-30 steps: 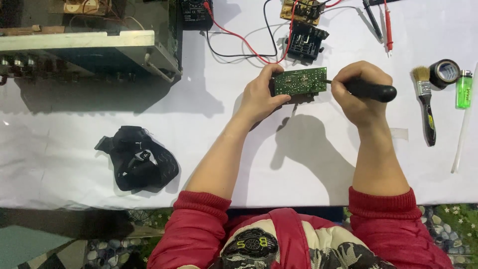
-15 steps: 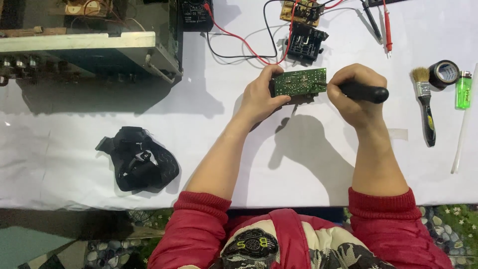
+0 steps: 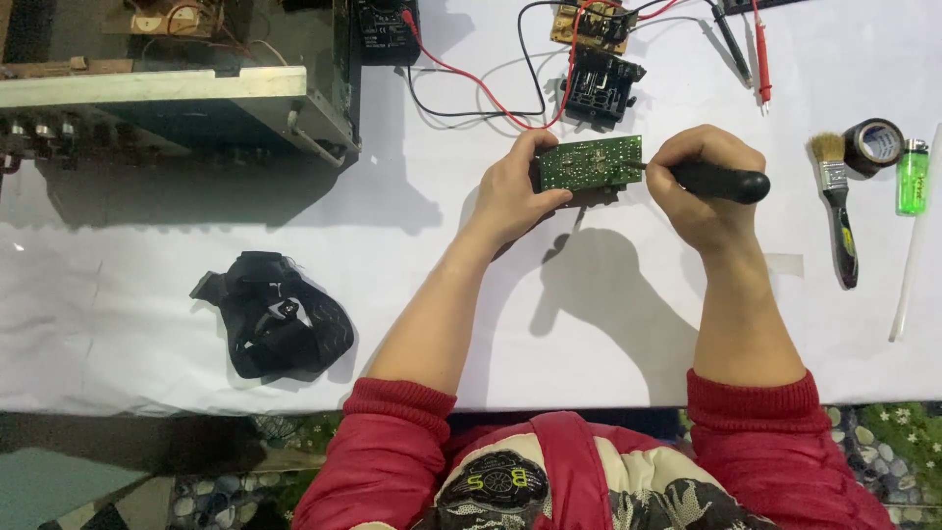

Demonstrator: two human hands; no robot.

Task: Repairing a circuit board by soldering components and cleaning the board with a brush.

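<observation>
My left hand (image 3: 512, 192) grips a small green circuit board (image 3: 589, 163) by its left end and holds it above the white table (image 3: 608, 324). My right hand (image 3: 703, 186) is wrapped around a black-handled tool (image 3: 726, 183) lying sideways. The tool's thin tip touches the right edge of the board. Both sleeves are red.
An open metal chassis (image 3: 177, 93) stands at the back left. Red and black leads (image 3: 471, 88), a black part (image 3: 601, 86) and a brown board (image 3: 589, 25) lie behind the hands. A black bundle (image 3: 280, 319) lies left; a brush (image 3: 836, 211), tape roll (image 3: 873, 145) and green lighter (image 3: 913, 177) right.
My right hand has shifted very slightly with the tool against the board's right edge. The left hand and the board stay where they were.
</observation>
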